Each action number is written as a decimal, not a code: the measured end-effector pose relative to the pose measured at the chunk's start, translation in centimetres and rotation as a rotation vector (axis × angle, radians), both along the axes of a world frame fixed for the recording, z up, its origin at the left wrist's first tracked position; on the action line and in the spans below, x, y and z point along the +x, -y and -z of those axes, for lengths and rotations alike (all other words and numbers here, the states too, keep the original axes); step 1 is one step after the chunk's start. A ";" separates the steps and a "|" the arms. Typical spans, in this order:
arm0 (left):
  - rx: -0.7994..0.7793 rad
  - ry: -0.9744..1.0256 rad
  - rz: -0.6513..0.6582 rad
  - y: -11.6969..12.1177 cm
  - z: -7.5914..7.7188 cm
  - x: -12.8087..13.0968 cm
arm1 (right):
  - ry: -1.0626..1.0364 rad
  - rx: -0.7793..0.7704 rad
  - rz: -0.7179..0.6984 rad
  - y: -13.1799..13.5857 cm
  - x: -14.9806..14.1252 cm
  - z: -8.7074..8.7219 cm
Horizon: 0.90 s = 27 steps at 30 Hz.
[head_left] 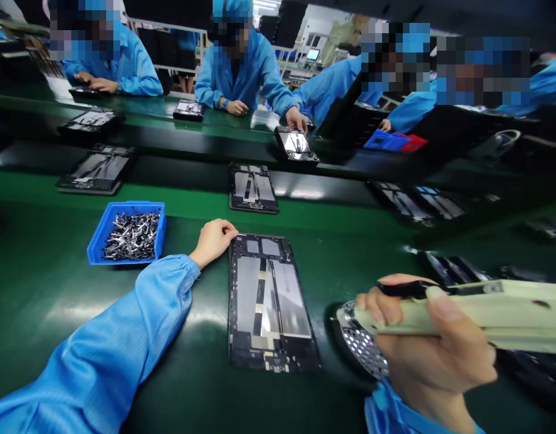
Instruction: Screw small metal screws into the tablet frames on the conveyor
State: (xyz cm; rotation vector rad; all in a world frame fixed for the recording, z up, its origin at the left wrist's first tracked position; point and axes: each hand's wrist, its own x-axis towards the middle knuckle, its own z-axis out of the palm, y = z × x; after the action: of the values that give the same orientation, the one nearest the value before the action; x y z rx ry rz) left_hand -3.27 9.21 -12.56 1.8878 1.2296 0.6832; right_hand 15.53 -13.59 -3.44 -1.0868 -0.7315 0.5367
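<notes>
An opened tablet (pixel 293 295) with its inner parts showing lies on the green bench in front of me. At its far left corner, my left hand (pixel 214 241) has thumb and fingertips pinched together; whatever they hold is too small to make out. My right hand (pixel 434 343) is wrapped around a pale electric screwdriver (pixel 468 313) with a black lever. The screwdriver's front end is over a round metal plate full of small holes (pixel 362 346), to the right of the tablet. Left of the tablet stands a blue bin (pixel 93 244) heaped with small metal and black parts (pixel 131 235).
Another opened tablet (pixel 253 188) lies just beyond mine, and one more (pixel 97 170) is at the far left. Across the line, a co-worker's hand (pixel 296 119) touches a tablet (pixel 298 146). Several blurred devices (pixel 450 268) lie at the right.
</notes>
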 end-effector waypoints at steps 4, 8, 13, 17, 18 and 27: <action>-0.027 0.005 0.059 -0.5 0.1 0.0 | 0.004 0.010 -0.094 -3.3 -1.8 -0.8; -0.064 0.017 0.103 -1.1 0.0 -0.1 | -0.016 0.054 -0.114 -9.3 -4.0 -0.4; -0.113 0.027 0.143 -1.5 0.2 -0.2 | -0.016 0.047 -0.125 -16.9 -7.0 1.0; -0.119 0.032 0.131 -1.3 0.2 0.0 | 0.001 0.048 -0.133 -19.9 -8.5 2.2; -0.118 0.032 0.128 -1.3 0.2 0.0 | 0.008 0.046 -0.127 -20.3 -8.7 2.4; -0.119 0.012 0.124 -1.0 0.1 0.1 | 0.004 0.013 -0.116 -21.0 -8.4 3.9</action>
State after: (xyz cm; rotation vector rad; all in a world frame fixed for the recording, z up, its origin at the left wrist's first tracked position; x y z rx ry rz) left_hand -3.17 10.24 -12.63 1.8410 1.1112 0.5422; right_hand 7.11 7.45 -7.35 -1.0379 -0.8038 0.6274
